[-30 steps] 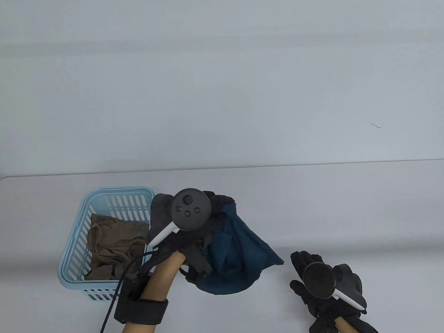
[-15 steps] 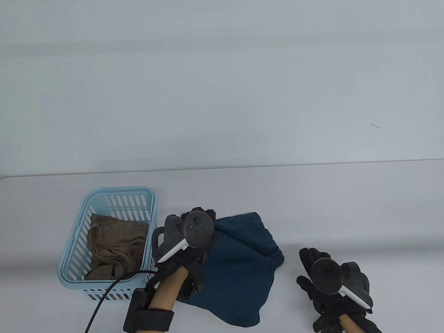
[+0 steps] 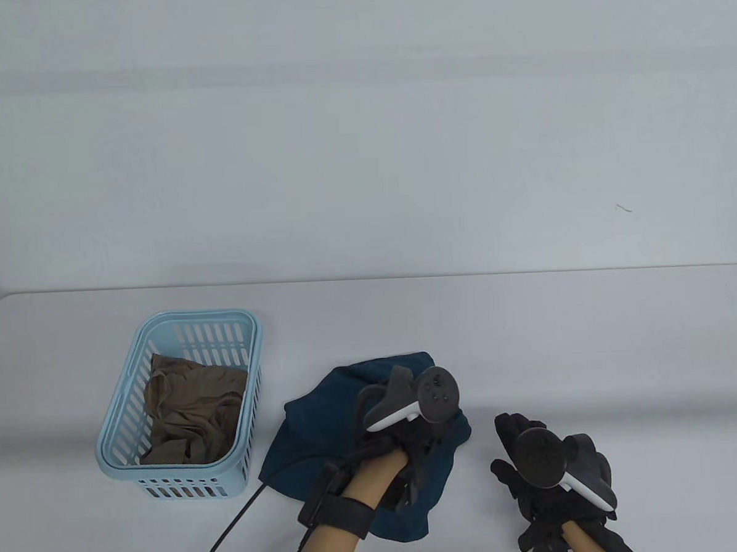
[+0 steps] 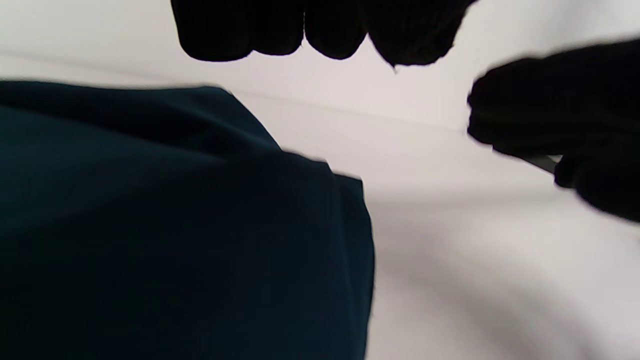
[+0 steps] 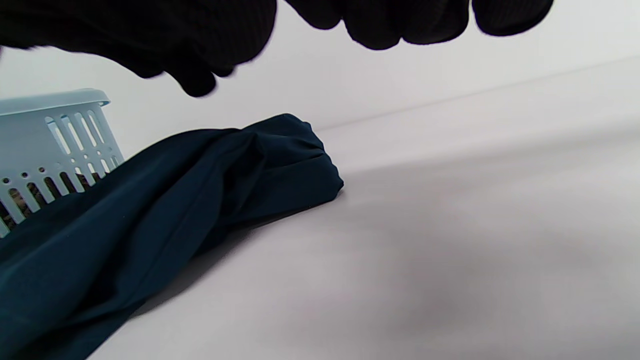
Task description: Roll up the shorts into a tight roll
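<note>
While the dark teal shorts lie crumpled and loosely spread on the white table, just right of the light blue basket, the left hand is over their right part, its tracker uppermost. From the table view it cannot be told whether this hand presses on the cloth or grips it. In the left wrist view the gloved fingers hang curled together at the top edge, nothing showing between them, with the shorts filling the lower left and the other glove at the right edge.

The right hand sits on the near right of the table, just beside the shorts' right edge and apart from them. Its fingers hang loosely spread in the right wrist view, with nothing in them; a bunched fold of the shorts lies ahead on the table, and the basket stands behind it at the left.

Inside the basket, an olive-brown garment lies heaped. A black cable runs from the left wrist strap toward the near edge.
</note>
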A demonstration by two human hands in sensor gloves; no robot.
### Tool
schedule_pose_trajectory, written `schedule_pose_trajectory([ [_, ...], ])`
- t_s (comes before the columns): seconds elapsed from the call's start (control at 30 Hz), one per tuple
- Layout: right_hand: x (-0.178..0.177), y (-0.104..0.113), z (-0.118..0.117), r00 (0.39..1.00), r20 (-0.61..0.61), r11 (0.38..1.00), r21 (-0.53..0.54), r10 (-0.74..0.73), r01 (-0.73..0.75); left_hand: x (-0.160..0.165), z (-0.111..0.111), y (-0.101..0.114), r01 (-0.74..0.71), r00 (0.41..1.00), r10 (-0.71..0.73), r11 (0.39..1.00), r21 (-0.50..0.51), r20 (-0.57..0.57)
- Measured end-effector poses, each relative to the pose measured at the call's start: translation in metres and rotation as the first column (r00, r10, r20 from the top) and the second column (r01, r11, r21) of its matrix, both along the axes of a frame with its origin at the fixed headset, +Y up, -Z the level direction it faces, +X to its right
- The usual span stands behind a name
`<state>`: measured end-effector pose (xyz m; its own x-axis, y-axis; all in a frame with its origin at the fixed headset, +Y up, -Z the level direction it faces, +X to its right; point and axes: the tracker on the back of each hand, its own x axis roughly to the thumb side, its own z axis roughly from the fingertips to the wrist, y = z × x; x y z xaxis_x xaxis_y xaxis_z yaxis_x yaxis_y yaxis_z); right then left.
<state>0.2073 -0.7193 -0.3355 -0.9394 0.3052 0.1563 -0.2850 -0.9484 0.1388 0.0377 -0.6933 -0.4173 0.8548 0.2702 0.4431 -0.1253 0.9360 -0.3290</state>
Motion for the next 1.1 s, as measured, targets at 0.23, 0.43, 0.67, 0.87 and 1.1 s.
schedule_pose_trajectory([
  [0.23, 0.002, -0.002, 0.0, 1.0, 0.005, 1.0, -0.031, -0.002, 0.002, 0.042, -0.024, -0.057, 0.258, 0.965, -0.26, 0.965, -0.039, -0.041],
  [0.43, 0.002, -0.004, -0.001, 1.0, 0.006, 0.999, -0.05, -0.003, 0.004, 0.041, -0.031, -0.084, 0.324, 0.943, -0.319, 0.945, 0.045, -0.091],
  [0.67, 0.0, -0.007, -0.002, 1.0, -0.001, 0.998, -0.066, 0.008, -0.008, 0.032, -0.031, -0.072, 0.299, 0.953, -0.283, 0.934, 0.195, -0.107],
  [0.87, 0.001, -0.006, -0.003, 1.0, 0.005, 0.998, -0.06, 0.001, 0.0, 0.001, -0.023, -0.038, 0.062, 0.99, -0.041, 0.985, 0.16, -0.131],
  [1.1, -0.006, -0.008, -0.001, 1.0, -0.023, 0.998, -0.055, 0.0, -0.001, -0.031, -0.003, 0.025, -0.191, 0.972, 0.214, 0.961, 0.202, -0.101],
])
